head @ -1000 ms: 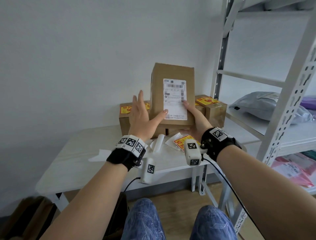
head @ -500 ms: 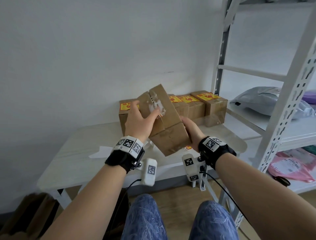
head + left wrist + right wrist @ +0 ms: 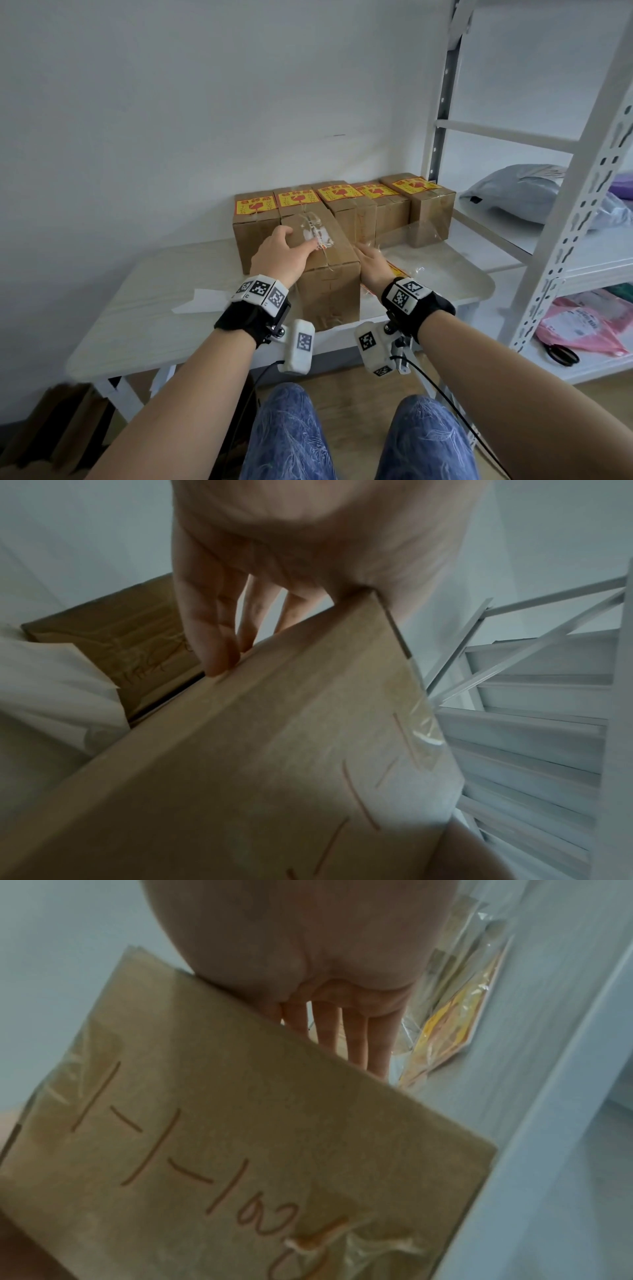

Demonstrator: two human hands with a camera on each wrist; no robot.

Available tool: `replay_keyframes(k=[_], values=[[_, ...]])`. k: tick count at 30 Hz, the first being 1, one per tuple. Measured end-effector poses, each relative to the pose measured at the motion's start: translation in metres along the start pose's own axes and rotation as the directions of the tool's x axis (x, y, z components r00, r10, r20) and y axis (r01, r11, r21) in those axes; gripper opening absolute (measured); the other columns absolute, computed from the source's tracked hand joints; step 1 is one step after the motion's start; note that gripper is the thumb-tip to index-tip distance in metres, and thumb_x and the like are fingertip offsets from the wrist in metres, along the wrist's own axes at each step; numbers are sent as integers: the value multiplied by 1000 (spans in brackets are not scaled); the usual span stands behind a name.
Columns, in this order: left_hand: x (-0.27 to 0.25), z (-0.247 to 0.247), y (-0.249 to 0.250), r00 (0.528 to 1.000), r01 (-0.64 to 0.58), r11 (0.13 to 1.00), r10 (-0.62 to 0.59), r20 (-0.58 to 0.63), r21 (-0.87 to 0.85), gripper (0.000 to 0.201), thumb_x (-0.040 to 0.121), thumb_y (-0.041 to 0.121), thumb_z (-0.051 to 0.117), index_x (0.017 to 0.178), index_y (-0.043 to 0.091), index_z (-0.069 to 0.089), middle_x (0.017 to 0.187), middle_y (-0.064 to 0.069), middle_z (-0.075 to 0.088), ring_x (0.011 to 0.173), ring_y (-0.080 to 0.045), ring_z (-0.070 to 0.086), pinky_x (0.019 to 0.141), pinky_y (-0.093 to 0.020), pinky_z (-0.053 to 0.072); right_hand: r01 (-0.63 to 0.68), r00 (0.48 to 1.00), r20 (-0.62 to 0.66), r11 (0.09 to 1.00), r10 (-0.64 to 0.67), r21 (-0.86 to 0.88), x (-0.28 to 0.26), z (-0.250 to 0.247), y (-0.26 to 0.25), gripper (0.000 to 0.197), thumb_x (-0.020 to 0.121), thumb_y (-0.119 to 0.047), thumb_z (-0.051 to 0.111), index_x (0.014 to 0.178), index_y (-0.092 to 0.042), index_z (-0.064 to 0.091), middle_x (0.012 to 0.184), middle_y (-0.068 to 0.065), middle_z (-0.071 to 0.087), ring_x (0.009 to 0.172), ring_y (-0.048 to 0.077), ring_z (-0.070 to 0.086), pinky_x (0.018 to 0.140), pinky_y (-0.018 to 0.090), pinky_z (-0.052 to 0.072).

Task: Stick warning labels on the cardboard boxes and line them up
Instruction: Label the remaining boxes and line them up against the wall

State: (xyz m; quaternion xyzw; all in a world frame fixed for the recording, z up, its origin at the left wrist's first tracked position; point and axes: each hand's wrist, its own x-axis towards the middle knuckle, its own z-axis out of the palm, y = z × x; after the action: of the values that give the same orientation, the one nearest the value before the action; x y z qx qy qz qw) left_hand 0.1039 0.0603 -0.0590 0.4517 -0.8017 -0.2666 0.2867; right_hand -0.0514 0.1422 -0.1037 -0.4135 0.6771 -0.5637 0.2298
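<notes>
A brown cardboard box with torn white label remains on its taped top sits low over the table's front, between my hands. It has no yellow label. My left hand grips its upper left edge, thumb across the top, fingers down the far side. My right hand presses flat on the right side with straight fingers. Behind stands a row of several boxes with yellow warning labels on top. A clear bag of yellow labels lies right of the held box.
The white table stands against the wall, with white backing paper at the left. A white metal rack stands to the right, holding a grey mail bag, pink parcels and scissors.
The box stood upright with its shipping label facing me; both hands tipped it over and brought it down to the table in front of the labelled row.
</notes>
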Motion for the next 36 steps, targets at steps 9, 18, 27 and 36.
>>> replay_keyframes(k=[9,18,27,36], values=[[10,-9,6,998,-1,992,9,-64,129,55,90,55,57,134,23,56,133,0,61,120,-24,57,95,-36,48,4,1000,0,999,-4,-33,8,10,11,37,101,-36,44,123,-17,67,117,4,71,112,23,63,100,49,49],[-5,-9,80,961,-239,971,238,-144,14,47,91,46,58,128,18,62,120,2,65,106,-16,61,89,-29,46,18,955,-297,1000,-22,-16,11,-42,5,37,100,-20,52,136,-17,55,125,0,62,110,14,59,88,28,51],[-21,73,134,946,-269,943,297,131,-196,44,95,34,58,137,22,51,141,3,52,128,-16,49,95,-25,35,-129,762,-641,992,91,-12,6,-140,32,41,95,-13,51,136,-18,53,138,2,54,125,21,52,106,35,43],[13,162,82,915,222,975,-204,350,-13,64,89,29,53,149,18,34,148,-11,45,132,-35,45,110,-47,38,-240,850,-481,971,216,11,21,-160,64,39,85,4,40,82,-21,70,101,7,72,91,24,70,90,42,57]])
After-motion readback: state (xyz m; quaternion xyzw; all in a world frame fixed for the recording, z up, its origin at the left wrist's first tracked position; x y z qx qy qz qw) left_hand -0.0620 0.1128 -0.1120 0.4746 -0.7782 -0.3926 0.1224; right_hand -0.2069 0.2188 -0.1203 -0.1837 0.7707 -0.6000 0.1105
